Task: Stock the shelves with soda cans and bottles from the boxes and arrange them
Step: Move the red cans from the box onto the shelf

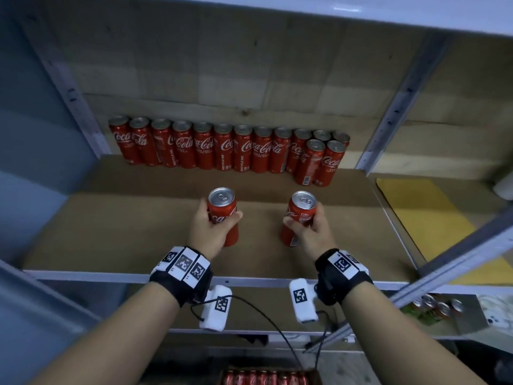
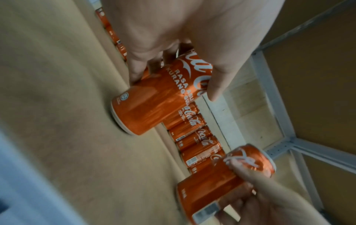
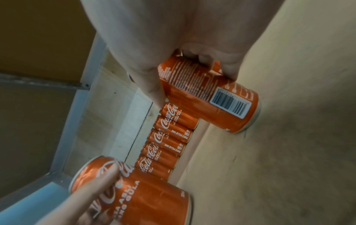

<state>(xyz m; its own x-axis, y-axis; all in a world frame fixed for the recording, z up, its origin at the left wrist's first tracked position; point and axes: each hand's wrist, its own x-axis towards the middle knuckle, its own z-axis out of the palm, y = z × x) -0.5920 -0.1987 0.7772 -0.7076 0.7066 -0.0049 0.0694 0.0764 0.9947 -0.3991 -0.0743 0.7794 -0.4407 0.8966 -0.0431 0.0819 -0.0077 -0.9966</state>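
My left hand (image 1: pixel 212 227) grips a tall red cola can (image 1: pixel 222 204) upright over the brown shelf board (image 1: pixel 111 218); the left wrist view shows that left can (image 2: pixel 154 106) with thumb and fingers curled round it. My right hand (image 1: pixel 308 229) grips a second red cola can (image 1: pixel 301 209), and the right wrist view shows this right can (image 3: pixel 217 105) with its barcode facing the camera. Both cans' bases sit at or just above the board. A row of red cola cans (image 1: pixel 222 147) stands along the back of the shelf, with two more cans (image 1: pixel 319 162) in front at its right end.
Grey metal uprights (image 1: pixel 394 115) frame the shelf, with the front rail (image 1: pixel 249 282) under my wrists. A box of red cans (image 1: pixel 266 377) lies below. Green and red cans (image 1: pixel 433 307) stand on a lower shelf at right. A yellow floor patch (image 1: pixel 422 215) shows beyond the shelf.
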